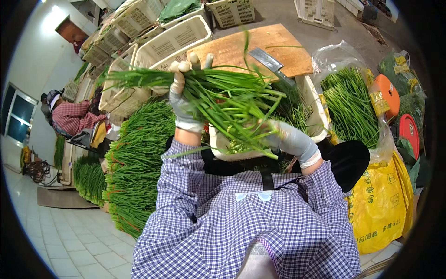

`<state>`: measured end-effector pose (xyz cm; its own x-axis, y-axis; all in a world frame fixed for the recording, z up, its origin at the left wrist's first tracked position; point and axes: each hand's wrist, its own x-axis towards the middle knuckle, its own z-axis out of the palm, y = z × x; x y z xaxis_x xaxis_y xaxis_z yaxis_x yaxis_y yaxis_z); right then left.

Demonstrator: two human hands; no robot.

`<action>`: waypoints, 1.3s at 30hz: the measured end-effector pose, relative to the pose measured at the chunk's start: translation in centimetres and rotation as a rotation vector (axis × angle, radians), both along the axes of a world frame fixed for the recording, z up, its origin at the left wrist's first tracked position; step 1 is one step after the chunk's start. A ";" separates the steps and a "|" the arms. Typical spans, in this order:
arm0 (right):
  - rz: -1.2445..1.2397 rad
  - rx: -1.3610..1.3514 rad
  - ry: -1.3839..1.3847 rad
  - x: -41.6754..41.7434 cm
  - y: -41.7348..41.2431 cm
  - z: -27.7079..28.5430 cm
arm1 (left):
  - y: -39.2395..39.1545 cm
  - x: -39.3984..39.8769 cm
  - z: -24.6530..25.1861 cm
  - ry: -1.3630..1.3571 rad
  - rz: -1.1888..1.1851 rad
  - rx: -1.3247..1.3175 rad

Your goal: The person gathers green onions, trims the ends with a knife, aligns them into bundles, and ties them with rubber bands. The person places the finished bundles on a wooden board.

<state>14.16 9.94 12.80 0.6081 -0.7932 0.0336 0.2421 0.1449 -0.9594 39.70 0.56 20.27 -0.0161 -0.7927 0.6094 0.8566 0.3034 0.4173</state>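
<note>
My left hand [184, 108], in a pale glove with finger cots, grips a loose bunch of green garlic chives [230, 85]. The leaf tips stretch left, and the paler stalk ends fan out towards the lower right. At those ends is my right hand [294, 139], also gloved; its fingers are blurred and partly hidden among the stalks, so their grip is unclear. Beneath the bunch stands a white plastic crate [318, 120] with loose greens inside. A wooden board [230, 52] rests across its far side, with a cleaver [266, 59] lying on top.
Tied chive bundles [139, 167] are stacked at my left. On the right are a clear plastic bag [343, 52] of chives, an orange plastic object [387, 96], a red disc [409, 136] and a yellow sack [379, 212]. White crates [174, 38] stand beyond; another person [75, 117] sits far left.
</note>
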 end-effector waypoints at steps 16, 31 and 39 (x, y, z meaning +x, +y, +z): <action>-0.920 -0.880 0.601 3.4 -4.3 5.2 | 1.6 -1.7 2.2 -0.137 -0.090 -0.136; -0.388 -0.374 0.568 -1.2 -2.1 2.9 | 1.5 4.3 3.9 0.071 -0.104 -0.234; -0.752 0.021 -0.017 1.8 -7.1 -2.3 | 0.9 1.3 4.6 0.100 -0.339 -0.334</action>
<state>15.98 2.89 10.54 -0.0980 -0.9950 0.0183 0.2978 -0.0469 -0.9535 40.98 1.41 24.86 -0.1680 -0.5136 0.8414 0.9613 0.1038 0.2553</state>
